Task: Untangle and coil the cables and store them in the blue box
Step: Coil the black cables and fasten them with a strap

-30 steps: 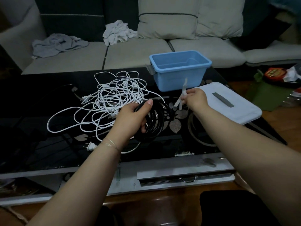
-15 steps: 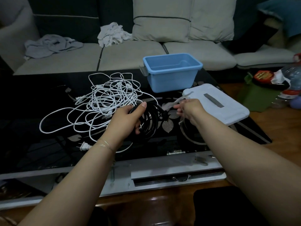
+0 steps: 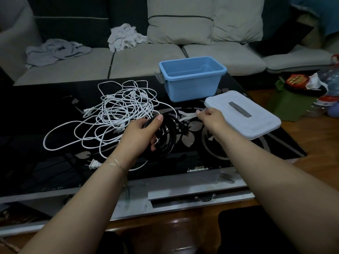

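Black cable (image 3: pixel 167 136), wound into a tight coil, stood just above the glass table (image 3: pixel 36 143) in the curled left hand (image 3: pixel 142 133); the right hand (image 3: pixel 211 120) pinched a thin white strip (image 3: pixel 187 117); white cable (image 3: pixel 113 114) lay tangled behind; the blue box (image 3: pixel 190 83) held nothing visible, its white lid (image 3: pixel 244 114) alongside.

Black cable (image 3: pixel 167 137): wound in a tight coil, standing on edge on the tabletop. White cable (image 3: pixel 117 114): loose tangle spread flat left of it, plug (image 3: pixel 93 164) at near edge. Blue box (image 3: pixel 190 77): open, upright, behind both.
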Available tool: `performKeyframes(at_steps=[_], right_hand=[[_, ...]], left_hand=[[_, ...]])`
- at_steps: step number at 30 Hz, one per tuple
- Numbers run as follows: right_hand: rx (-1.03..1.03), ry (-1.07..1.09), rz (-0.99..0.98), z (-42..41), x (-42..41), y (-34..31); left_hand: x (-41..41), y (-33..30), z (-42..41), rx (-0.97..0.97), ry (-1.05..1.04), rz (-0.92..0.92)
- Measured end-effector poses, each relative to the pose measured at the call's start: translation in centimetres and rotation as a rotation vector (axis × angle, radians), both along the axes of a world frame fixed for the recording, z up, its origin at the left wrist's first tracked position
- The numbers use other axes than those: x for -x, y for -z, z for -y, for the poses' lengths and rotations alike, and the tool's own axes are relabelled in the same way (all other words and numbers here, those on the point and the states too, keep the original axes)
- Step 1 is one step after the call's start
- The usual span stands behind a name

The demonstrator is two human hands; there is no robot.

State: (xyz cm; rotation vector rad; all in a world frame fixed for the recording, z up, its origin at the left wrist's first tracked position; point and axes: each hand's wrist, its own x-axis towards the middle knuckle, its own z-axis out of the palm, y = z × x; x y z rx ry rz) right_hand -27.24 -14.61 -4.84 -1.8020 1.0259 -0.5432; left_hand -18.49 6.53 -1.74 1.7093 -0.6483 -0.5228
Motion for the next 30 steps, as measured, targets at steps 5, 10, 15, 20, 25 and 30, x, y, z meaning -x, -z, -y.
performKeyframes(at_steps=[5, 10, 15, 20, 25, 30], right_hand=[[-0.288, -0.104, 0.166, -1.9, -0.6, -4.0], [-0.400, -0.370, 0.415, -6.1, 0.4, -7.4], [-0.241, -0.433, 0.208, -8.6, 0.2, -6.1], [-0.294, -0.464, 0.214, -9.1, 0.5, -6.2], [-0.288, -0.433, 0.231, -9.7, 1.0, -6.6], [-0.298, -0.325, 0.294, -11.3, 1.0, -6.1]], left_hand=[[0.2, 0.0, 0.1, -0.048, -0.038, 0.050], [0.7, 0.4, 0.5, -0.060, -0.053, 0.072], [1.2, 0.7, 0.6, -0.073, -0.028, 0.127], [1.1, 0.9, 0.4, -0.055, -0.041, 0.145], [1.1, 0.9, 0.2, -0.063, -0.040, 0.192], [1.8, 0.5, 0.3, -0.059, -0.029, 0.208]])
